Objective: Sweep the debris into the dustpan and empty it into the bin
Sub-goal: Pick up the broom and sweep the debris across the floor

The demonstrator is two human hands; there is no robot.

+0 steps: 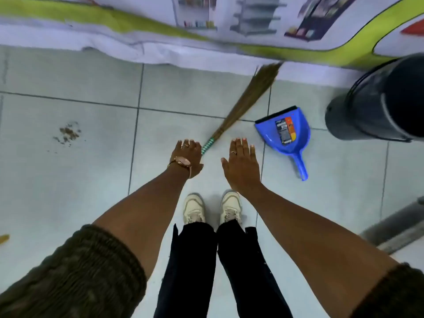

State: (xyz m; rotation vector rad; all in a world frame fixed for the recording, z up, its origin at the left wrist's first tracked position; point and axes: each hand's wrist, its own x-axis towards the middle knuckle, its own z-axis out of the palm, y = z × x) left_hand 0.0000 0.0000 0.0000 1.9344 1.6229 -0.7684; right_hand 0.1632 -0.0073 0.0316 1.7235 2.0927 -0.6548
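Note:
A small pile of brown debris point(68, 134) lies on the pale tiled floor at the left. A grass broom point(243, 104) lies on the floor ahead, its green-and-white wrapped handle end pointing toward me. A blue dustpan point(284, 136) with a label inside rests on the floor to the right, handle toward me. A dark round bin point(378, 104) stands at the far right. My left hand point(188, 157), wearing a watch, is stretched out flat right beside the broom's handle end, holding nothing. My right hand point(242, 164) is open, palm down, between broom and dustpan.
A printed banner point(229, 31) with green stripes lies along the floor at the top. My two white shoes point(212, 210) stand below my hands. A grey metal bar point(397, 228) crosses the floor at the lower right.

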